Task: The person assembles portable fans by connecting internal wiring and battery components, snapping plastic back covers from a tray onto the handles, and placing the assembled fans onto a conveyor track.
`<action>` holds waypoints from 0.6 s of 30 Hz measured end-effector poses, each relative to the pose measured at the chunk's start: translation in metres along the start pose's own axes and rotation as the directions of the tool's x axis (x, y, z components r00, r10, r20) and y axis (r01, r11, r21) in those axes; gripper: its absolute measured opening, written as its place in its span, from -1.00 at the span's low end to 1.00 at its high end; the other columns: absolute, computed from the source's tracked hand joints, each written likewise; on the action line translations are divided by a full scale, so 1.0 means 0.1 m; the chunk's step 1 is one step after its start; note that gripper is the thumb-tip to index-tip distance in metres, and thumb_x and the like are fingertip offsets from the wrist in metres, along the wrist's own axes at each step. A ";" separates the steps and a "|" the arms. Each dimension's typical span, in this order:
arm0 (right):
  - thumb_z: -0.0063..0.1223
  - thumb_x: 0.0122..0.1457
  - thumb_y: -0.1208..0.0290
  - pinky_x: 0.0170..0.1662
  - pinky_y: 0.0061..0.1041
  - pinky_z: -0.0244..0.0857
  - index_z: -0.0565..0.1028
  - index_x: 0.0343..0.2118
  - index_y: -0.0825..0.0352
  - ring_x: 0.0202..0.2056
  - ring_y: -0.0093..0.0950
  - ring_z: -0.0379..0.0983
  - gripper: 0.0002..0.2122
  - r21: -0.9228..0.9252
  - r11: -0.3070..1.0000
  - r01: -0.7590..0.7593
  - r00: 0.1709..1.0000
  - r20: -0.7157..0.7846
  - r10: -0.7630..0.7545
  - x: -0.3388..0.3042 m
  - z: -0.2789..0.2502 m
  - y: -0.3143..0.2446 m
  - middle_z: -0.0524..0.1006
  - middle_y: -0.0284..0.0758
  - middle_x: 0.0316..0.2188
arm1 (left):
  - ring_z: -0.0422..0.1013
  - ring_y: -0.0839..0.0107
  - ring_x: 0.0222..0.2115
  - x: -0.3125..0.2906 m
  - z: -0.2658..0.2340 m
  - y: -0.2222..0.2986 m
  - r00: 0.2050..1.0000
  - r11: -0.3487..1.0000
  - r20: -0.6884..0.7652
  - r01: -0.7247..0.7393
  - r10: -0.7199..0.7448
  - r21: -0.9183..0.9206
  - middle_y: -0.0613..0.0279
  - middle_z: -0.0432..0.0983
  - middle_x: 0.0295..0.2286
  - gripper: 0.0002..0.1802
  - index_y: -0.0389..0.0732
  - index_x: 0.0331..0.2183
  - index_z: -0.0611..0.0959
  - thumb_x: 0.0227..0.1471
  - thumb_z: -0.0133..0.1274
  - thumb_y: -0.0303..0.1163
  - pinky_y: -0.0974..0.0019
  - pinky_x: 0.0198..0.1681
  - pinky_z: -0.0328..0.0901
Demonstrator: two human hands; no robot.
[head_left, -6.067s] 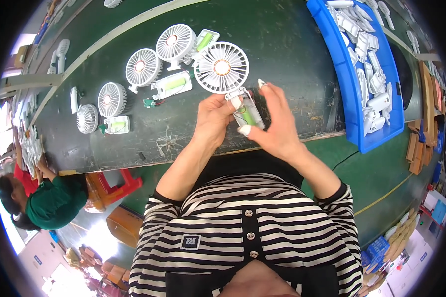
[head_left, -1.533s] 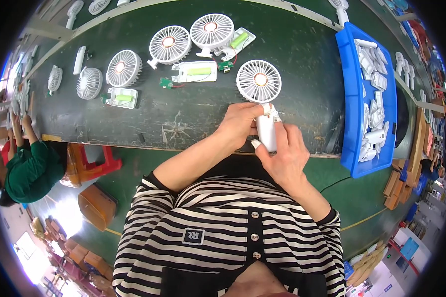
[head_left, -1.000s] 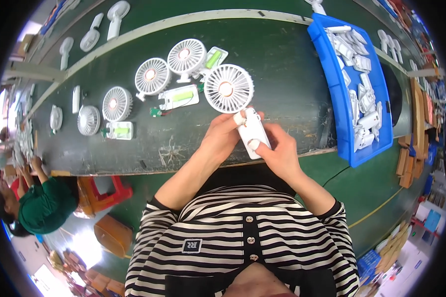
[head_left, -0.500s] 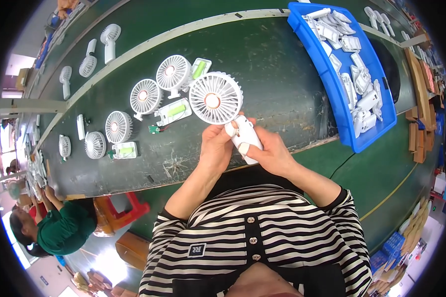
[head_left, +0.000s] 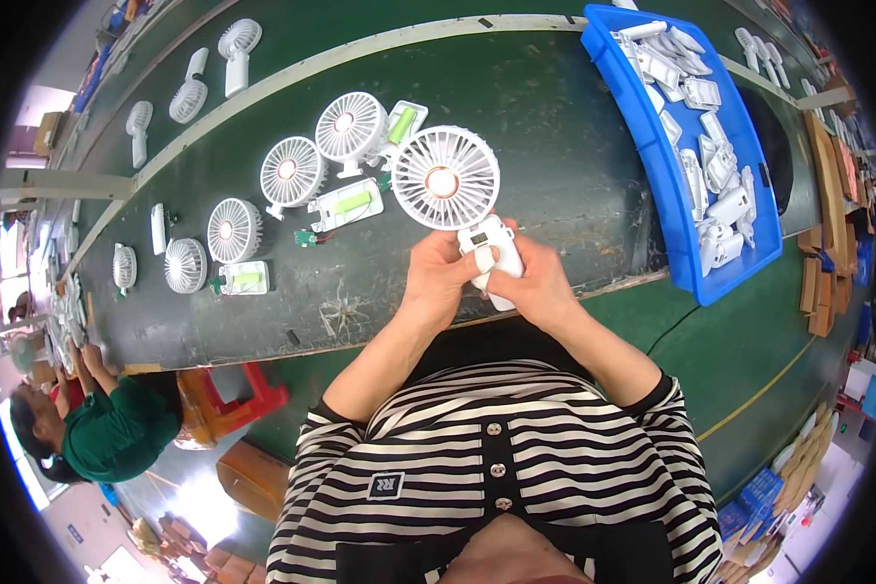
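A white handheld fan (head_left: 448, 179) with a round slatted head is held near the bench's front edge. Both hands close round its handle, where a small dark display shows. My left hand (head_left: 438, 277) grips the handle's left side, thumb on its front. On the other side, my right hand (head_left: 543, 282) presses it, thumb low on the handle. Left of the held fan, an open handle shell with a green battery (head_left: 346, 202) lies beside a small green circuit board (head_left: 307, 237). Fan heads (head_left: 292, 171) lie around them.
At the right, a blue bin (head_left: 686, 255) holds many white handle shells. Further fans (head_left: 238, 49) lie past the pale rail (head_left: 380, 49). A co-worker in a green top (head_left: 122, 428) works at far left, near a red stool (head_left: 258, 399).
The fan has shifted slightly right and up, and its handle now faces up with the display visible. My left thumb has moved onto the handle's front. Both hands still hold it.
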State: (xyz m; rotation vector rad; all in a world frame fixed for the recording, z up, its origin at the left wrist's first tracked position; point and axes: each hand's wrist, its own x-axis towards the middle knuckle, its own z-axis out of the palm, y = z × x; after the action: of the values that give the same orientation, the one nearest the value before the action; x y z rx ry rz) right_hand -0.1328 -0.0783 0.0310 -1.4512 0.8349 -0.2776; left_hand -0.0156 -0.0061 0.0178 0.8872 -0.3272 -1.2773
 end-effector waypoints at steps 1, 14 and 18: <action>0.11 -0.17 0.39 -0.33 -0.54 0.28 0.41 -0.26 0.41 -0.44 -0.51 0.41 -0.64 -0.003 1.000 -0.001 1.000 0.006 0.001 -0.01 0.01 0.00 0.48 -0.27 -0.48 | 0.41 0.41 -0.29 0.00 0.00 -0.01 1.000 1.000 -0.005 -0.003 0.003 -0.003 0.05 0.45 -0.22 -0.62 -0.36 -0.17 0.45 -0.12 0.08 -0.54 0.36 -0.24 0.34; 0.08 -0.17 0.45 -0.42 -0.57 0.29 0.43 -0.33 0.43 -0.50 -0.54 0.42 -0.72 -0.041 0.999 0.012 0.999 -0.030 -0.014 -0.04 0.00 0.08 0.48 -0.28 -0.53 | 0.42 0.40 -0.33 -0.04 0.01 -0.15 0.998 1.000 -0.053 -0.025 0.025 0.003 0.06 0.48 -0.30 -0.61 -0.38 -0.19 0.45 -0.17 0.08 -0.55 0.36 -0.23 0.32; 0.06 -0.12 0.48 -0.47 -0.62 0.28 0.43 -0.37 0.43 -0.53 -0.63 0.39 -0.78 -0.094 0.992 0.083 0.996 -0.020 -0.086 -0.01 -0.07 0.04 0.48 -0.36 -0.53 | 0.43 0.42 -0.35 0.01 0.05 -0.13 0.997 0.997 -0.034 -0.069 0.070 0.032 0.07 0.48 -0.30 -0.65 -0.38 -0.20 0.46 -0.13 0.05 -0.54 0.40 -0.31 0.34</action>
State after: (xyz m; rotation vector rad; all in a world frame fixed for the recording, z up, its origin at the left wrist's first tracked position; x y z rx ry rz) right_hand -0.1393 -0.0820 0.0282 -1.5751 0.8160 -0.3245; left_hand -0.0271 -0.0093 0.0111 0.9161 -0.3485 -1.1943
